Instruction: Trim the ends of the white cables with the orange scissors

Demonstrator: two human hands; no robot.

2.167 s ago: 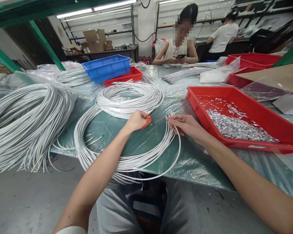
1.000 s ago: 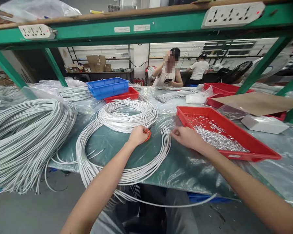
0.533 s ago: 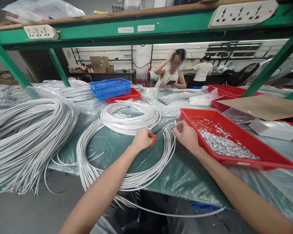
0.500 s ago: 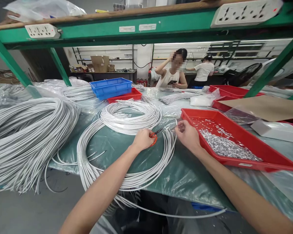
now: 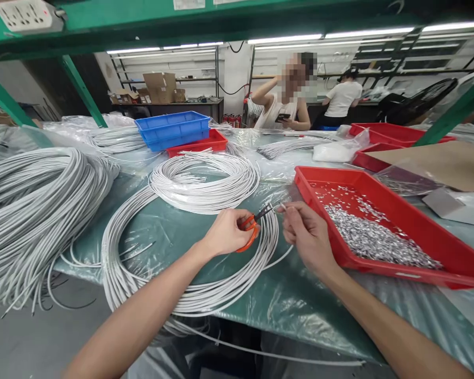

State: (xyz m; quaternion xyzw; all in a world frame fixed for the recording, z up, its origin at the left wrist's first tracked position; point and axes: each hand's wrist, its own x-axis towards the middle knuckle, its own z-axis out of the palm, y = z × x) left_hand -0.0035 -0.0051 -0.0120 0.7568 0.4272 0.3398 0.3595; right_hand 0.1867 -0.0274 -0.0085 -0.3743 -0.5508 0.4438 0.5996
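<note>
My left hand [image 5: 229,231] is closed around the orange handles of a pair of scissors [image 5: 251,225], whose dark blades point to the right. Thumb and fingers of my right hand [image 5: 308,235] pinch a white cable [image 5: 279,261], its tip close to the blades. Whether the blades touch the cable cannot be made out. That cable runs back to a large cable coil [image 5: 116,263] lying beneath my left forearm. Just behind my hands lies a second, smaller white coil [image 5: 205,197].
A red tray [image 5: 403,216] of small silvery pieces stands to the right. A big cable bundle [image 5: 43,210] fills the left side. Behind are a blue tray [image 5: 174,131] and another red tray [image 5: 217,141]. A green shelf beam [image 5: 150,34] crosses overhead. A person [image 5: 284,108] holds a phone opposite.
My right hand has brought the cable end left and down to the scissors, and the cable now points at the blades. The scissors have tilted upward. The camera view has dipped.
</note>
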